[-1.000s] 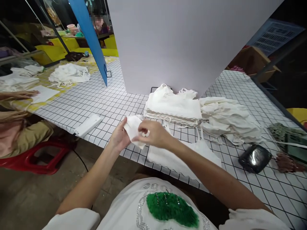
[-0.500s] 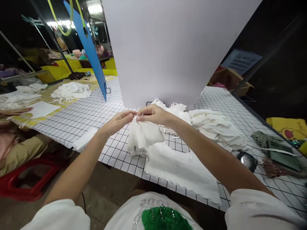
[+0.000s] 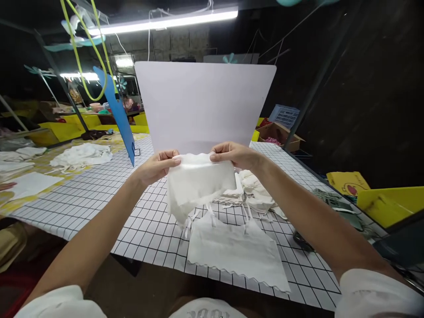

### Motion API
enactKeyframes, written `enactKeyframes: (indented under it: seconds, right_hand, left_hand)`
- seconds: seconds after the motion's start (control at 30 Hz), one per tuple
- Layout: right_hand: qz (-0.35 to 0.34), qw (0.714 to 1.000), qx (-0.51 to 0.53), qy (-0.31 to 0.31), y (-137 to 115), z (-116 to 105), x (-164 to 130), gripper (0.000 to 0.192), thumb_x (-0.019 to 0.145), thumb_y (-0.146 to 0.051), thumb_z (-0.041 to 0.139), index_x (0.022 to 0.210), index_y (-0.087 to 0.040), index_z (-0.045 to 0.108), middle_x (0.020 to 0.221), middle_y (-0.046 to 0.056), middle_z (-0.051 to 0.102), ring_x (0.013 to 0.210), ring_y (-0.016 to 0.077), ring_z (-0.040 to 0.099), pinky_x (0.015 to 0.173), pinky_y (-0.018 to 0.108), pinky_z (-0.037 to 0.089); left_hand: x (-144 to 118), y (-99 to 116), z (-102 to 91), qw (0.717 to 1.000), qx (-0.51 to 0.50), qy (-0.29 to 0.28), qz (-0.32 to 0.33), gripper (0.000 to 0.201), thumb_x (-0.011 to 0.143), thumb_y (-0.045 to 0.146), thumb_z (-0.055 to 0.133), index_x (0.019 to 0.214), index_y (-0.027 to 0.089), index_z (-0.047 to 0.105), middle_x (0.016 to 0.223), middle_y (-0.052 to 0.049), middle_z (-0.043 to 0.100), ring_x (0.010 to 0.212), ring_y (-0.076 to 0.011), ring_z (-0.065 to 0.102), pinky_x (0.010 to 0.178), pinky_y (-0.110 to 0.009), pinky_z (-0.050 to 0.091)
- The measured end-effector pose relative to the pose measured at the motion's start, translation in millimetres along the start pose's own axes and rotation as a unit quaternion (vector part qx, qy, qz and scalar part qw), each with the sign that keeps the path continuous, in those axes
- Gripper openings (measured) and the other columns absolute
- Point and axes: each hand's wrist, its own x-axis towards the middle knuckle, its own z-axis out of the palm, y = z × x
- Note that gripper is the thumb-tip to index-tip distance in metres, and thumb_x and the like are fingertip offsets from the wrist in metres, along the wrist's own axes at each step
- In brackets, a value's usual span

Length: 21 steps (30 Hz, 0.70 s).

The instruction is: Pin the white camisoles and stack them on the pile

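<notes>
A small white garment (image 3: 198,183) hangs in the air above the gridded table (image 3: 99,194), spread flat toward the camera with its top edge running level from side to side and its thin straps dangling at the bottom. The left hand (image 3: 155,165) pinches the top left corner between thumb and fingers, closed on the cloth; the right hand (image 3: 236,154) grips the top right corner the same way. The fabric falls below both sets of fingertips, so only the upper hem lies between them.

Directly under the held garment, a second white top (image 3: 236,249) lies flat on the table, its scalloped hem toward the near edge. Behind the held garment a heap of white cloth (image 3: 256,194) is partly hidden by it and by the right wrist. A pale upright board (image 3: 202,104) stands beyond. Left of the held garment, a blue panel (image 3: 115,112) leans, and more white fabric (image 3: 81,154) rests on a further table, too blurred to read in detail.
</notes>
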Motion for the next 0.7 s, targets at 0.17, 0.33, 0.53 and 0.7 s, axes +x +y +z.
enactKeyframes:
  seconds: [0.17, 0.33, 0.53, 0.7]
  right_hand:
    - [-0.017, 0.999, -0.042, 0.003, -15, 21, 6, 0.041, 0.073, -0.046, 0.086, 0.098, -0.018, 0.07, 0.081, -0.001, 0.064, 0.068, 0.0094, 0.055, 0.056, 0.021, 0.044]
    - [-0.019, 0.997, -0.005, 0.073, -17, 9, 1, 0.042, 0.065, -0.046, 0.09, 0.081, -0.014, 0.068, 0.069, -0.001, 0.059, 0.059, 0.0096, 0.052, 0.05, 0.023, 0.042]
    - [-0.096, 0.982, 0.082, 0.141, -25, -19, -31, 0.033, 0.063, -0.033, 0.09, 0.067, -0.014, 0.063, 0.07, -0.001, 0.06, 0.068, 0.0084, 0.055, 0.064, 0.02, 0.048]
    - [-0.061, 0.984, 0.017, 0.168, -33, -29, -51, 0.036, 0.062, -0.036, 0.091, 0.069, -0.016, 0.063, 0.067, -0.002, 0.061, 0.058, 0.0088, 0.054, 0.052, 0.022, 0.042]
  left_hand:
    - [24, 24, 32.0, 0.994, 0.093, 0.025, 0.051, 0.037, 0.064, 0.036, 0.092, 0.076, 0.014, 0.065, 0.069, -0.001, 0.07, 0.06, -0.011, 0.064, 0.055, -0.019, 0.049]
    - [21, 36, 26.3, 0.976, 0.214, 0.001, -0.026, 0.038, 0.062, 0.042, 0.091, 0.074, 0.013, 0.07, 0.063, -0.002, 0.069, 0.053, -0.0114, 0.061, 0.044, -0.017, 0.042]
    - [-3, 30, -6.0, 0.965, 0.249, -0.003, -0.083, 0.038, 0.063, 0.047, 0.09, 0.08, 0.016, 0.075, 0.072, -0.003, 0.072, 0.062, -0.0148, 0.066, 0.05, -0.02, 0.049]
    - [-6, 34, -16.1, 0.961, 0.263, -0.014, -0.084, 0.038, 0.063, 0.049, 0.089, 0.074, 0.017, 0.073, 0.071, -0.002, 0.07, 0.061, -0.013, 0.063, 0.051, -0.019, 0.048]
